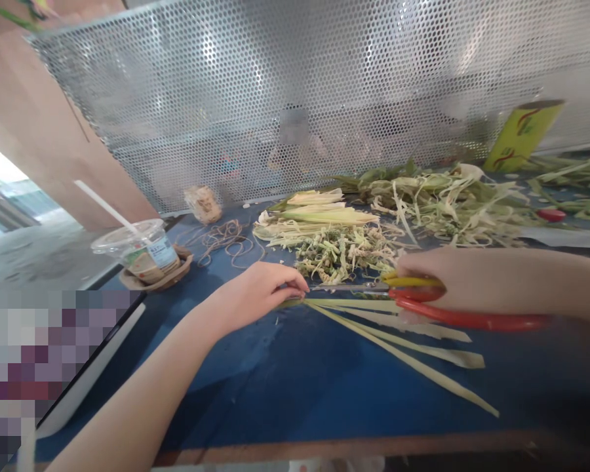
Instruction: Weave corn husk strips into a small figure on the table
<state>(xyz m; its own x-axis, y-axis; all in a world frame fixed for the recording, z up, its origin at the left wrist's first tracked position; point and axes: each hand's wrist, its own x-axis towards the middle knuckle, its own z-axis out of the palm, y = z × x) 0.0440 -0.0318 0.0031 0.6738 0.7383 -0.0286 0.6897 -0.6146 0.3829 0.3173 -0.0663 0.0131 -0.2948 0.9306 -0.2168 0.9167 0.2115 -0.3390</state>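
Observation:
My left hand (260, 292) pinches the gathered ends of several long pale-green leaf strips (403, 337), which look like corn husk. From my fingertips the strips fan out to the right, low over the blue table. My right hand (425, 278) grips a pair of scissors (417, 298) with one yellow and one red handle. Its metal blades point left, and their tips lie close to my left fingertips, just above the strips. Behind the blades is a heap of short trimmed plant scraps (341, 255). Flat pale husk leaves (324, 208) are stacked beyond it.
A plastic cup with a straw (150, 252) stands in a small woven basket (162, 283) at left. Near it lie tangled brown twine (226, 239) and a wrapped bundle (204, 203). Shredded husks (447, 200) and a yellow box (524, 136) are at back right, before a perforated metal screen (295, 85).

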